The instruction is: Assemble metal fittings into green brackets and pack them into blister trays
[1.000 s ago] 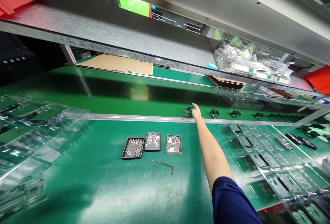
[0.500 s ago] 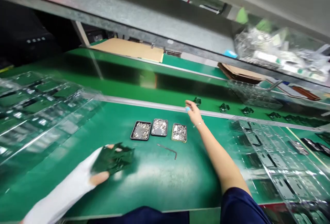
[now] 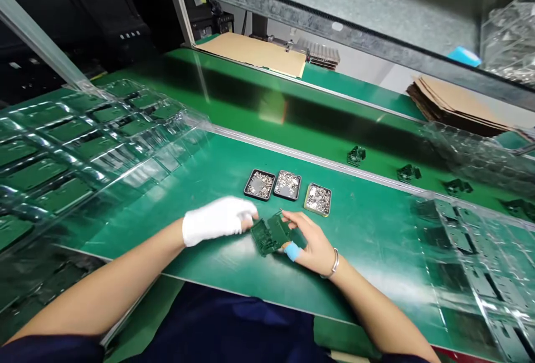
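Observation:
A dark green part (image 3: 271, 233) is held above the green bench by my right hand (image 3: 308, 242), its fingers and blue-wrapped thumb closed on the right side of the part. My left hand (image 3: 223, 221), in a white glove, is at the part's left edge with its fingertips curled together; whether they grip it is too small to tell. Beyond the hands lie three small trays of metal pieces: a left tray (image 3: 259, 185), a middle tray (image 3: 287, 185) and a right tray (image 3: 317, 199). The thin end of a metal tool shows just above the part.
Clear plastic trays (image 3: 83, 151) with green plates stand at the left, and more clear trays (image 3: 480, 262) at the right. Green parts (image 3: 356, 155) sit on the belt (image 3: 309, 123) behind a metal rail (image 3: 292, 153). A metal shelf (image 3: 334, 23) hangs overhead.
My right hand has come back from near the belt to the front and now holds a green part. My left hand has moved right, beside it. The view has shifted left.

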`<action>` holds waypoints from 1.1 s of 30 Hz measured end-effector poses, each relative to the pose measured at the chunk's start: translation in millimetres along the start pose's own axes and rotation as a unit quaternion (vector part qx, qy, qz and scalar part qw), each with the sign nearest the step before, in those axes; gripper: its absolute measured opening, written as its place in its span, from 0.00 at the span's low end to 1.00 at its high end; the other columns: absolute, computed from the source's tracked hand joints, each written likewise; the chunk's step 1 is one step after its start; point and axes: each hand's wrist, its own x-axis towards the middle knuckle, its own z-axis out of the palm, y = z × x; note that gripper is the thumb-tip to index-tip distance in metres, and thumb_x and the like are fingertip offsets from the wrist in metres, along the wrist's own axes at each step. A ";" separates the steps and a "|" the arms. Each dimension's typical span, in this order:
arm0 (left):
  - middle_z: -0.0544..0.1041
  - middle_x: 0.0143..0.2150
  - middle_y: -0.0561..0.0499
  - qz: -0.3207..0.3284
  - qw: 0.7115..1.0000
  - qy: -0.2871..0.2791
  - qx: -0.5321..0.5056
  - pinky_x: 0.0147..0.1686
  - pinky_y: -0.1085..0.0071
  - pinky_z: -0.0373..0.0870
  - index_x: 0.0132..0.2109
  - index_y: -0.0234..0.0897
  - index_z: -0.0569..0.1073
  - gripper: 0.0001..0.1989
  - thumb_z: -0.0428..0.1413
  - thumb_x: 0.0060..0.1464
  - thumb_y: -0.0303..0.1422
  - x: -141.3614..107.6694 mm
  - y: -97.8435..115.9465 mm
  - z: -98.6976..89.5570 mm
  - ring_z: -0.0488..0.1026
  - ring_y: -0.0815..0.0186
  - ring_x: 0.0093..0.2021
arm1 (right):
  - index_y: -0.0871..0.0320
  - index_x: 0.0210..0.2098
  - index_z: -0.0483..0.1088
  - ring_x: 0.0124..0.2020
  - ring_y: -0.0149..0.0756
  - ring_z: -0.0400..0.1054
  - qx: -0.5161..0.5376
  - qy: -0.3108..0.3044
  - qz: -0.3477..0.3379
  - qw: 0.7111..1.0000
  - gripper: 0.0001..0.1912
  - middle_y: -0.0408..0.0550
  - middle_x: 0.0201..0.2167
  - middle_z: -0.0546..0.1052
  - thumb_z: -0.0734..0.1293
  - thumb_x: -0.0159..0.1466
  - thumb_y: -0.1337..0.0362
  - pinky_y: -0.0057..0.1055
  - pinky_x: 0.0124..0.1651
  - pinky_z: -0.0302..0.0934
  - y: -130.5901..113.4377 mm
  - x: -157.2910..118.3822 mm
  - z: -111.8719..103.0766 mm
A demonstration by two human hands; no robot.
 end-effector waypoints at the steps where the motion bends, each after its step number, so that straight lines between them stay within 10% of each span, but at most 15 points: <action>1: 0.77 0.33 0.51 -0.006 0.996 0.056 0.062 0.33 0.72 0.69 0.39 0.35 0.75 0.15 0.47 0.57 0.39 6.1 -1.5 -9.3 0.73 0.66 0.32 | 0.57 0.59 0.57 0.44 0.42 0.69 -0.034 0.000 -0.013 0.999 0.26 0.56 0.46 0.71 0.63 0.63 0.59 0.41 0.46 0.68 1.3 -1.4 4.3; 4: 0.77 0.38 0.49 -0.027 0.960 0.126 0.250 0.37 0.71 0.67 0.39 0.36 0.75 0.15 0.44 0.59 0.33 32.1 -5.6 -26.1 0.73 0.64 0.37 | 0.60 0.56 0.59 0.46 0.46 0.68 -0.136 -0.011 -0.045 0.990 0.24 0.60 0.46 0.71 0.61 0.64 0.56 0.44 0.47 0.68 2.2 -3.2 20.8; 13: 0.75 0.46 0.44 0.041 0.920 0.071 0.383 0.41 0.66 0.65 0.46 0.39 0.75 0.15 0.54 0.50 0.28 89.5 -20.3 -20.0 0.71 0.58 0.46 | 0.58 0.58 0.59 0.47 0.50 0.68 -0.203 0.010 -0.035 0.979 0.27 0.60 0.48 0.71 0.59 0.65 0.48 0.47 0.46 0.65 -1.9 1.2 26.2; 33: 0.76 0.36 0.42 -0.006 0.916 0.109 0.385 0.33 0.68 0.64 0.35 0.34 0.77 0.15 0.46 0.58 0.32 88.4 -25.9 -34.2 0.73 0.59 0.38 | 0.57 0.56 0.61 0.50 0.44 0.67 -0.175 0.036 0.001 0.984 0.18 0.57 0.49 0.72 0.58 0.67 0.60 0.45 0.50 0.65 9.0 5.2 15.5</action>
